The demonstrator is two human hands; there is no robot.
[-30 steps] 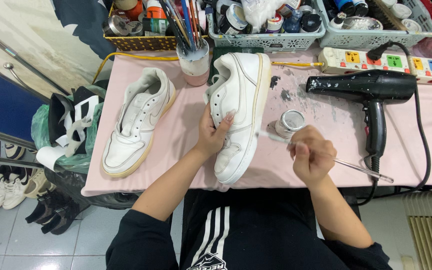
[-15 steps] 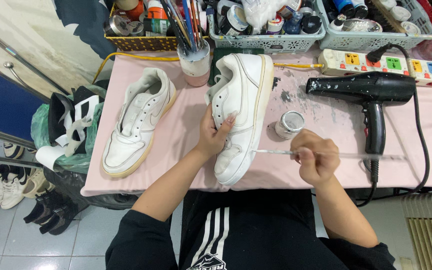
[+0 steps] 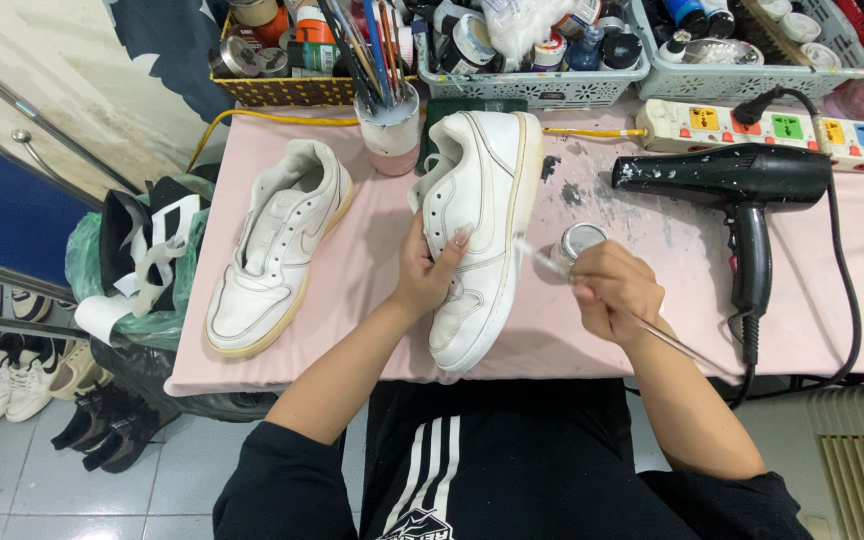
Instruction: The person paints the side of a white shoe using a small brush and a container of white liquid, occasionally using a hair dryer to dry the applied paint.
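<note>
1. The left hand (image 3: 430, 270) has its fingers (image 3: 457, 243) wrapped over the side of a white sneaker (image 3: 477, 235), holding it tilted on its edge in the middle of the pink desk (image 3: 372, 300). The toe points to 6 o'clock, toward the person.
2. The right hand (image 3: 612, 290) is clenched on a thin paintbrush (image 3: 592, 290). Its tip sits just beside the sneaker's sole edge, at 3 o'clock from the shoe, and its handle runs out toward 4 o'clock.
3. A small open jar (image 3: 582, 240) stands at 12 o'clock from the right hand, very near the knuckles. In my judgement a sideways swing of that hand could knock it over and spill onto the desk.
4. The shoe rests on a narrow edge. If the left hand loosens, it could roll and smear whatever is wet on the brush across the upper.
5. A black hair dryer (image 3: 742, 190) lies at 2 o'clock from the right hand. Its cord (image 3: 847, 280) trails off the desk edge near the forearm, where an elbow could snag it.
6. A second white sneaker (image 3: 277, 250) lies at 9 o'clock, well apart from the brush.
7. Hard to make out: the brush bristles are blurred, the jar's contents cannot be told, and the right palm hides the grip on the handle. The baskets (image 3: 542, 85) at 12 o'clock are cut off by the frame.
</note>
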